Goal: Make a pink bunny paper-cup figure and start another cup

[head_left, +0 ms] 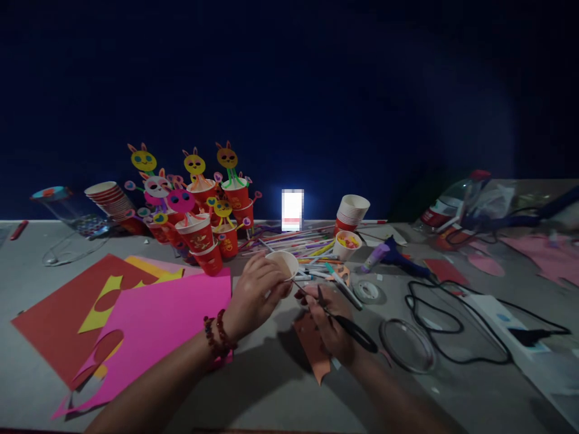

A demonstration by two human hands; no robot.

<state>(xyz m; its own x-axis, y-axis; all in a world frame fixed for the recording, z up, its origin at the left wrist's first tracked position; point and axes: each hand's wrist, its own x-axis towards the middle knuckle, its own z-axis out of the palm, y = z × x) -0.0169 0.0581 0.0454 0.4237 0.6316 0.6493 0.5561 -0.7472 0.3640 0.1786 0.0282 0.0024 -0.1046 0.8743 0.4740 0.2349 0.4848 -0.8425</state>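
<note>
My left hand [253, 295], with a beaded bracelet [218, 334] at its wrist, is closed around a paper cup [284, 265] whose pale inside faces me. Closed on dark-handled scissors [357, 333], my right hand [333, 328] is just to the right of the cup. One blade reaches towards the cup's rim; whether it touches is too dim to tell. Below the right hand lies a piece of orange paper [313, 349]. The cup's outer wall is mostly hidden by my fingers.
Red cups with paper animal faces [194, 232] stand at the back left, behind pink paper [181, 319]. Markers [312, 241], stacked cups [353, 211] and a cup of scraps [347, 244] are beyond my hands. Tape [368, 292], a glue gun [400, 256] and black cable [456, 355] lie right.
</note>
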